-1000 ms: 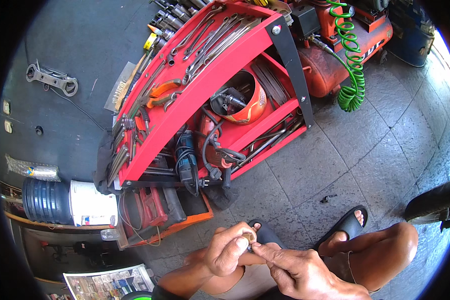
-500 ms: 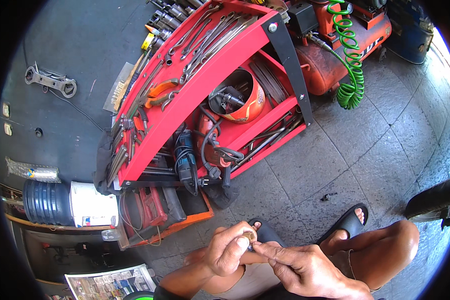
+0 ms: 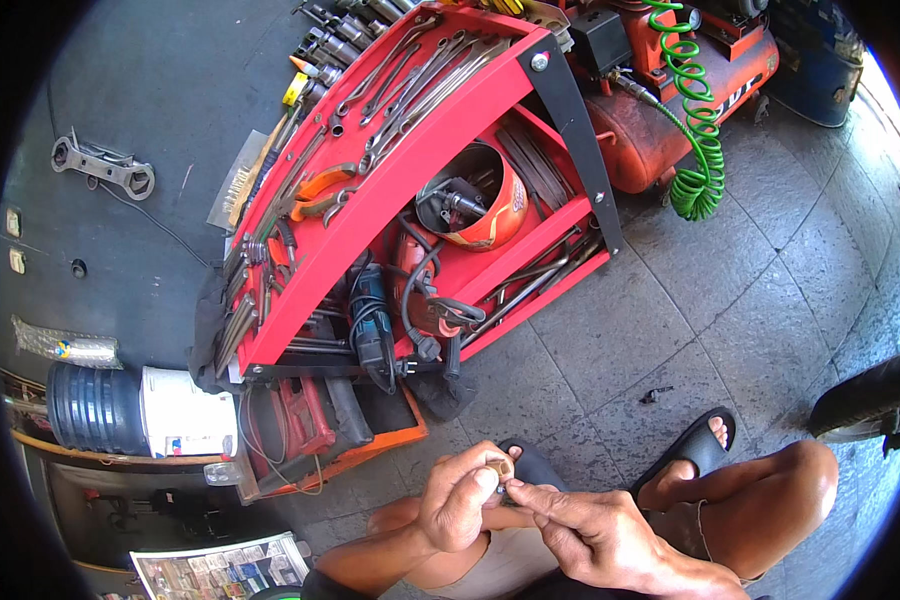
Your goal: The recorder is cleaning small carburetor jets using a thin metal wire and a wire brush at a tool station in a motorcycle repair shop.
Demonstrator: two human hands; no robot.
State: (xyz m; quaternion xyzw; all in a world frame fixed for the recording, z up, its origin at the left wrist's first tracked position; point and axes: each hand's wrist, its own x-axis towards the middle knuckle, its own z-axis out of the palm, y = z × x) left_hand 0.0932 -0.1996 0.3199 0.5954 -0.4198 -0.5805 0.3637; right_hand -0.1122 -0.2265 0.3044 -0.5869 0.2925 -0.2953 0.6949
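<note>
left hand (image 3: pixel 458 507) pinching small brownish part (image 3: pixel 500 467) in front of red tool cart (image 3: pixel 390 184); right hand (image 3: pixel 610 535) at it, can't tell grip. fiddly fingertip step imo, next needs steady pinch.

At lower centre, the bare left hand's grip (image 3: pixel 458 508) partly hides a small brownish piece (image 3: pixel 501 467), too tiny to identify. The bottom edge cuts off a colourful printed paper sheet (image 3: pixel 220 570), lower left.

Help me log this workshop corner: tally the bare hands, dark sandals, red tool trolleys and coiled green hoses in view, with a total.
Hands: 2 (left hand, right hand)
Sandals: 2 (left sandal, right sandal)
Red tool trolley: 1
Coiled green hose: 1
Total: 6
</note>
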